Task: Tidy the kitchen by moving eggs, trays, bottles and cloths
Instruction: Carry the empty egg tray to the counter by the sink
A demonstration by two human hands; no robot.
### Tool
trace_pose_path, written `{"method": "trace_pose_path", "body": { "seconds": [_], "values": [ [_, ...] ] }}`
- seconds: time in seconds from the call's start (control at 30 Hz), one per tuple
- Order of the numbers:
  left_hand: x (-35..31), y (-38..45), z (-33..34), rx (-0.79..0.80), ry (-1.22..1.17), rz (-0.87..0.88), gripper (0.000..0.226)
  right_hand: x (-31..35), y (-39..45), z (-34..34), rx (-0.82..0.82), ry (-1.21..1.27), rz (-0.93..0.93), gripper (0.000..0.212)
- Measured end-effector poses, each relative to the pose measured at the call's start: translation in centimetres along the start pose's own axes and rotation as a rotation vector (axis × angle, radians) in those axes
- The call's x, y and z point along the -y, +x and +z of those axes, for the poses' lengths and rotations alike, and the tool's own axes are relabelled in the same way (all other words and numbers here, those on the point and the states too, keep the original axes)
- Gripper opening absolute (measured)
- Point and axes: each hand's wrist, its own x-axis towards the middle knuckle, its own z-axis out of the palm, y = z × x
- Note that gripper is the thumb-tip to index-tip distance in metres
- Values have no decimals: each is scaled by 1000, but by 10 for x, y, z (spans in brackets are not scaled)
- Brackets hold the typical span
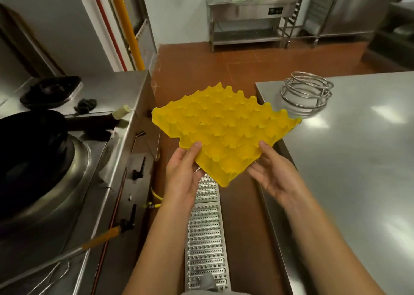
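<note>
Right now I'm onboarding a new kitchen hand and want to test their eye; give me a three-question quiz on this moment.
1. True or false: the yellow egg tray holds eggs.
2. Which hand has its thumb on top of the tray's edge? A) left hand B) right hand C) both
3. What stands on the steel table to the right?

Key: 1 false; 2 C; 3 a stack of wire rings.

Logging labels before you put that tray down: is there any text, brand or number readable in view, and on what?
None readable.
Dark control panel on the far stainless steel counter: pale marks, too small and blurred to read.
Yellow plastic egg tray, held in both hands: no print visible.
</note>
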Motion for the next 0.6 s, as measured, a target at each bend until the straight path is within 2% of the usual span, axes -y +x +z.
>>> {"method": "trace_pose_path", "body": {
  "seconds": [0.13,0.27,0.5,0.6],
  "values": [
    [-15,56,8,9,6,-29,18,14,44,20,-31,12,-18,28],
    [-21,107,18,26,16,-38,12,29,90,33,-49,-12,-30,22],
    [-23,202,44,-20,49,-28,20,53,198,37,-12,27,26,34],
    [-33,251,65,-56,47,-3,22,76,255,46,36,18,40,33]
  ]
}}
